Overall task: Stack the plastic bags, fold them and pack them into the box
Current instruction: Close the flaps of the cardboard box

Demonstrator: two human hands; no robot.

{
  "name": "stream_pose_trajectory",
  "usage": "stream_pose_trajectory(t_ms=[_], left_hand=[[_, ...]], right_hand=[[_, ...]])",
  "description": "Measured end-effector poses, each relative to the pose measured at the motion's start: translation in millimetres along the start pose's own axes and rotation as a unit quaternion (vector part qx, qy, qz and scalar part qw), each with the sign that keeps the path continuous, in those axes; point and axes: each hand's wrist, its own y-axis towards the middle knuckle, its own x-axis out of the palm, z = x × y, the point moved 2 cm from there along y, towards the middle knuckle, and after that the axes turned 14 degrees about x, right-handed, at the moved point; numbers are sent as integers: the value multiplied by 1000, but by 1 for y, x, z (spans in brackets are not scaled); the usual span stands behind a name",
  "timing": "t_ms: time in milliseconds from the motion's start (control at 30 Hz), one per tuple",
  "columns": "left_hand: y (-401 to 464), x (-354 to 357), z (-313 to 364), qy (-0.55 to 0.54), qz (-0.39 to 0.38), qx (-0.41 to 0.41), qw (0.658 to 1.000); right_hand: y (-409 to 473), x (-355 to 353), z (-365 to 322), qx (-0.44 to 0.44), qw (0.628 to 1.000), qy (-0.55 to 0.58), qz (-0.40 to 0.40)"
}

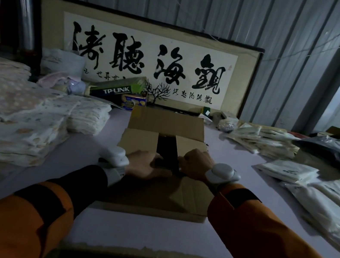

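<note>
Cardboard box (165, 132), centre of a pale tabletop (146, 233), with the person's two hands at its top flaps and a dark gap between the side flaps showing the inside. The left hand (146, 166) lies fairly flat on the left flap, fingers reaching into the gap; whether they hook the edge cannot be told. The right hand (194, 164) is curled at the inner edge of the right flap, apparently pinching it. Plastic bags (337, 204) lie in loose heaps to the right, well apart from the box; folded patterned cloths (37, 114) are stacked to the left, and a framed calligraphy panel (145, 56) leans on the corrugated wall behind. The step looks like working the flaps; done well, both flaps would be moved evenly, creased along their fold lines, with the box kept square on the table.
</note>
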Motion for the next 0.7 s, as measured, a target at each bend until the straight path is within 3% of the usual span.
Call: stream_pose_trajectory(t_ms=[367,467,700], left_hand=[[-43,10,39,64,-81,70,992],[-49,9,42,89,-121,79,985],[-40,-17,42,-1,-163,19,987]], right_hand=[[-32,11,2,-58,996,-59,-22],[-40,9,6,-72,992,-79,-59],[-42,-4,7,-17,991,-68,-118]])
